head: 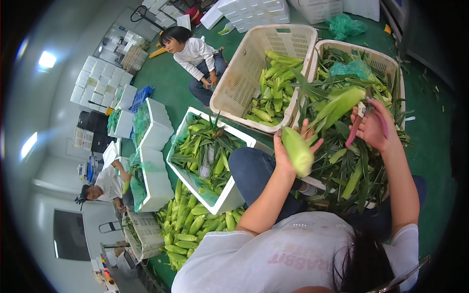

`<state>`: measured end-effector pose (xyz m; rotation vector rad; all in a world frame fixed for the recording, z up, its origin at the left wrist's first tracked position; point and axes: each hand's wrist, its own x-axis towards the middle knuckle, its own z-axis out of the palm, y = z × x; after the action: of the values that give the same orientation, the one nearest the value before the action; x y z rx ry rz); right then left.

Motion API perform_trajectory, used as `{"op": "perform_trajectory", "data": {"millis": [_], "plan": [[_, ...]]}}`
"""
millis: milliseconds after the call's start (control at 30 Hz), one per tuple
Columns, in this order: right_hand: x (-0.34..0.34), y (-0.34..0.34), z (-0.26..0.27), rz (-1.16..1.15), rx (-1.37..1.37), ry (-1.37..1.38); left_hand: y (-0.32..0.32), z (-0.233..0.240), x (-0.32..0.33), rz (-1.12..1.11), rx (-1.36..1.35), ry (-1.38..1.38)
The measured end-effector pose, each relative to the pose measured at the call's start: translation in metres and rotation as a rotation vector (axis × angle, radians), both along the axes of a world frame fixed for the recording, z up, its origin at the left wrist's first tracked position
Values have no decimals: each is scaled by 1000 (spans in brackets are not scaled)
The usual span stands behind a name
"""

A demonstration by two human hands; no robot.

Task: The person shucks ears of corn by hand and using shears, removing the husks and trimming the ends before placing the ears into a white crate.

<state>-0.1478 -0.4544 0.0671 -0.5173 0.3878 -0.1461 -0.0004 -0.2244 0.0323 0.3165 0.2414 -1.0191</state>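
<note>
My left hand [287, 154] holds an ear of corn in its green husk [297, 152], with the cut base towards me and fingers spread around it. In my right hand [372, 124] is a pair of pruning shears with pink handles [355, 130], its jaws up by another husked ear [346, 102]. That ear lies between both hands, above a heap of loose husks and leaves [355, 175]. Beyond stand a white plastic crate of corn ears [234, 80] and a second crate [402, 84] full of leaves.
A foam box [229, 192] lined with green film holds corn and leaves at my left, beside a pile of ears [194, 223]. One person [199, 55] squats past the crate; another [110, 183] works at foam boxes [157, 183]. Green film [344, 27] lies on the floor.
</note>
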Motion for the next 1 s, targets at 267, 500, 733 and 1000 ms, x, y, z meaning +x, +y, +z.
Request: {"op": "perform_trajectory", "data": {"millis": [267, 500, 733, 1000], "plan": [[-38, 38, -44, -566, -18, -54, 11, -6, 33, 255, 261, 184], [-47, 119, -43, -248, 191, 28, 4, 11, -1, 62, 261, 40], [-72, 94, -36, -126, -434, 261, 63, 1, 36, 331, 3, 138], [-34, -4, -41, 118, -417, 256, 413, -47, 67, 1337, 373, 51]]}}
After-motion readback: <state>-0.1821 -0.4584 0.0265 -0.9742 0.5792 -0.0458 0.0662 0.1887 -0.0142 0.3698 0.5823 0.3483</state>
